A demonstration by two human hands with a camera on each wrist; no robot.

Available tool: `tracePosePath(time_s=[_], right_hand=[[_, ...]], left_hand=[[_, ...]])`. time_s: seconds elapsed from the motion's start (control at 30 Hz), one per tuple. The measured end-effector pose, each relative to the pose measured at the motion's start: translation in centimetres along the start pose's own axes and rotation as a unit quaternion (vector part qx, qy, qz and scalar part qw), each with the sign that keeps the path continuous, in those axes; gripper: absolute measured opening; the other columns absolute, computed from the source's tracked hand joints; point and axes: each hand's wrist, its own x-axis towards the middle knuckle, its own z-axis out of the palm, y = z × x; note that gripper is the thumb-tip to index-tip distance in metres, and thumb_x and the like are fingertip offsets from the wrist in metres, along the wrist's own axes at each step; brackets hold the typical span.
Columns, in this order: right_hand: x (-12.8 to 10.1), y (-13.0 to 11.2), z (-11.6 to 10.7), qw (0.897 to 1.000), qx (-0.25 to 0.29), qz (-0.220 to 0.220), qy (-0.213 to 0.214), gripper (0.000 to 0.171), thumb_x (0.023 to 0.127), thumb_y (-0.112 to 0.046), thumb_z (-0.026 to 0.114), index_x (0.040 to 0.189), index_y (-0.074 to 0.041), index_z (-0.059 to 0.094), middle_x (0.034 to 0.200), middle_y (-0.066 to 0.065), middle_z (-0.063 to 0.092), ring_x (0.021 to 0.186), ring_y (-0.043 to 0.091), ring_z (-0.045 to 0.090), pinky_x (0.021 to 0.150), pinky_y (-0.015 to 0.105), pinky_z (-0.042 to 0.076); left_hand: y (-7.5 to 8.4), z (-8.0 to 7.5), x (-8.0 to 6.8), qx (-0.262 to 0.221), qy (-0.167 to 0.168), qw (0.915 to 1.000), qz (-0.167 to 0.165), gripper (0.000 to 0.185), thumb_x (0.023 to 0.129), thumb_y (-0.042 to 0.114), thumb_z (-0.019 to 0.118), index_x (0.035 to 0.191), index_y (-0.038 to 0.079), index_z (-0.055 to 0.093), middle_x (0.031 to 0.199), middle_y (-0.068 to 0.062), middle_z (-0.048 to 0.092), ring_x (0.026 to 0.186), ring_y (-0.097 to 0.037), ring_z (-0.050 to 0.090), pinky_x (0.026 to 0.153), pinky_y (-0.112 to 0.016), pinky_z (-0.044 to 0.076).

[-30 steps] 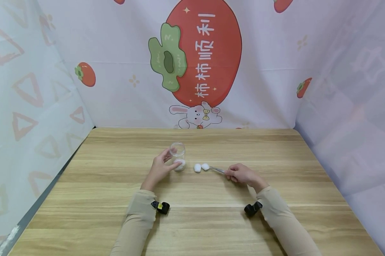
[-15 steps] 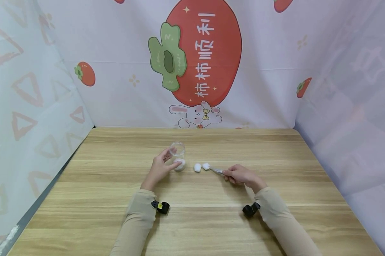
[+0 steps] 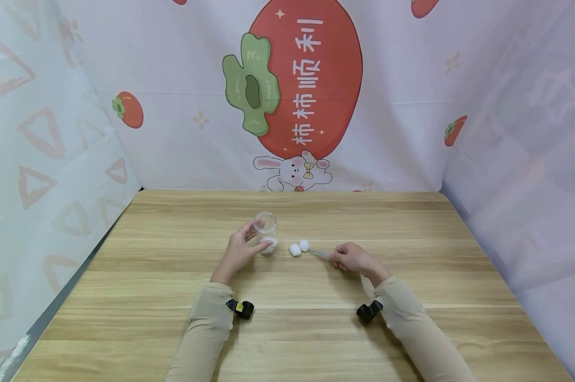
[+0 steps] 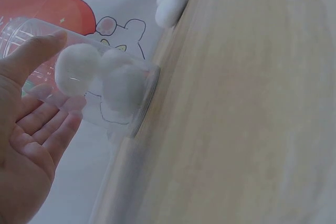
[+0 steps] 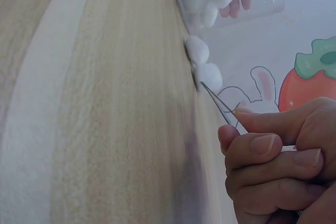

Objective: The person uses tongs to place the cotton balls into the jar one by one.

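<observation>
My left hand (image 3: 240, 250) holds a clear jar (image 3: 267, 231) upright on the table, thumb on the near side and fingers behind. Several white cotton balls (image 4: 77, 70) lie in the jar's lower part. To its right on the wood sit two more, the nearer cotton ball (image 3: 295, 250) and the farther cotton ball (image 3: 304, 245), side by side. Thin metal tweezers (image 5: 223, 106) are pinched between thumb and index finger of my right hand (image 3: 356, 258), the other fingers curled in. Their tips, close together, are right at the edge of the farther ball (image 5: 209, 77).
The wooden table (image 3: 287, 339) reaches back to a white cloth backdrop (image 3: 173, 143) printed with persimmons and a rabbit. Pale cloth walls (image 3: 531, 159) stand at both sides. Black wrist cameras (image 3: 367, 312) are strapped over beige sleeves.
My right hand has moved left with the tweezers. The farther cotton ball first shifted slightly right, then left and back, closer to the other one. The left hand and jar stay put.
</observation>
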Motion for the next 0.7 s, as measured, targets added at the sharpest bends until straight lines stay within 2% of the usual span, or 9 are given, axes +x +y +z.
tracePosePath(time_s=[0.3,0.7], right_hand=[[-0.8,0.0,-0.5,0.999,-0.006,-0.003,0.033,0.030,0.099,-0.018,0.051,0.080,0.003,0.058,0.053,-0.004,0.039,0.052,0.009,0.033,0.048,0.017,0.028],[-1.5,0.4,-1.3,0.999,-0.002,-0.016,0.028,0.029,0.100,-0.015,0.049,0.084,0.008,0.058,0.055,-0.004,0.041,0.052,0.008,0.033,0.049,0.017,0.029]], left_hand=[[-0.1,0.1,0.0,-0.002,0.001,1.0000,-0.006,0.070,0.079,0.014,0.079,0.139,-0.001,0.045,0.135,-0.023,0.056,0.128,-0.035,0.055,0.115,-0.039,0.045],[-0.3,0.1,0.0,-0.003,0.007,1.0000,0.005,0.066,0.080,0.013,0.078,0.136,-0.001,0.048,0.134,-0.023,0.057,0.127,-0.035,0.055,0.114,-0.040,0.046]])
